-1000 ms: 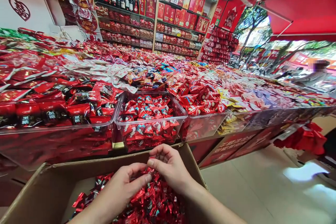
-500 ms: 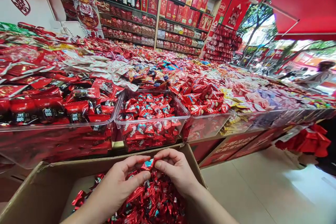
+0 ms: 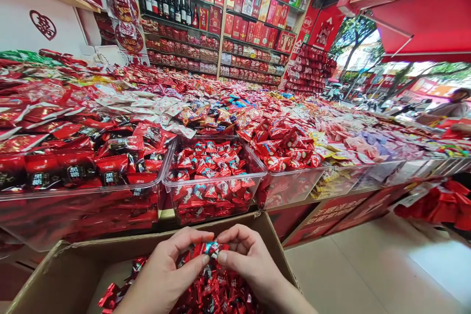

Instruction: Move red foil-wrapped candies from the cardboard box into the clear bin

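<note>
Between my two hands is a wrapped candy (image 3: 211, 249) in shiny red foil with a light blue patch. My left hand (image 3: 174, 266) pinches its left side with thumb and fingers. The thumb and fingers of my right hand (image 3: 246, 259) hold its right end. Both hands are over an open cardboard box (image 3: 88, 261), where a heap of similar red candies (image 3: 217, 287) lies. Just beyond the box stands a clear plastic bin (image 3: 213, 179) filled with red and blue wrapped candies.
Left of that bin is another clear bin with red and black packets (image 3: 77, 169). To the right, more bins hold red packets (image 3: 287, 144) and yellow packets (image 3: 333, 149). Shelves (image 3: 221, 24) with bottles and boxes rise behind. A person (image 3: 454, 108) is at the far right.
The view has tilted up slightly, so the scene sits lower. The candy has turned between my fingers and now shows more of its printed side. Both hands keep hold of it.
</note>
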The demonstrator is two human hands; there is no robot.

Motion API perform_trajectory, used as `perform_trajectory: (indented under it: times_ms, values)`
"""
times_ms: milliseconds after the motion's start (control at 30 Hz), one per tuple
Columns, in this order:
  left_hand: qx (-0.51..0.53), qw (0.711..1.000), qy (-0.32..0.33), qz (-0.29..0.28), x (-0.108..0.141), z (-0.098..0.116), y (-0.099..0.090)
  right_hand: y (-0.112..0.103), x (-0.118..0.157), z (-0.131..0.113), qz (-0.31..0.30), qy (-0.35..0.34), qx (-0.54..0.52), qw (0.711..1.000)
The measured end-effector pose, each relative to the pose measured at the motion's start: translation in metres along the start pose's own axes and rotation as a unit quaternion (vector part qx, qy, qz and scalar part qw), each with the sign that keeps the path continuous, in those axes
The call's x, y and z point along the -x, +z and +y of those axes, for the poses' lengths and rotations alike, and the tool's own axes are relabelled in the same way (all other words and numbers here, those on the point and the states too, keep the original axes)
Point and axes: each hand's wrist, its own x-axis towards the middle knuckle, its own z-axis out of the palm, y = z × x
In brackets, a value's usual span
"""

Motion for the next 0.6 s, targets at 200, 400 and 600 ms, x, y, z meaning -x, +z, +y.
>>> perform_trajectory:
  times_ms: [200, 400, 600]
  values:
    - [0.041, 0.999, -0.006, -0.013, 0.003, 0.004, -0.004, -0.005, 0.008, -0.021, -0.1, -0.231, 0.293, 0.922]
    - [0.255, 0.965, -0.058, -0.006, 0.003, 0.008, 0.002, 0.004, 0.014, -0.078, -0.119, -0.381, 0.545, 0.737]
    - [0.34, 0.911, -0.231, 0.043, 0.003, 0.01, 0.003, 0.01, -0.05, -0.155, -0.01, -0.318, 0.78, 0.539]
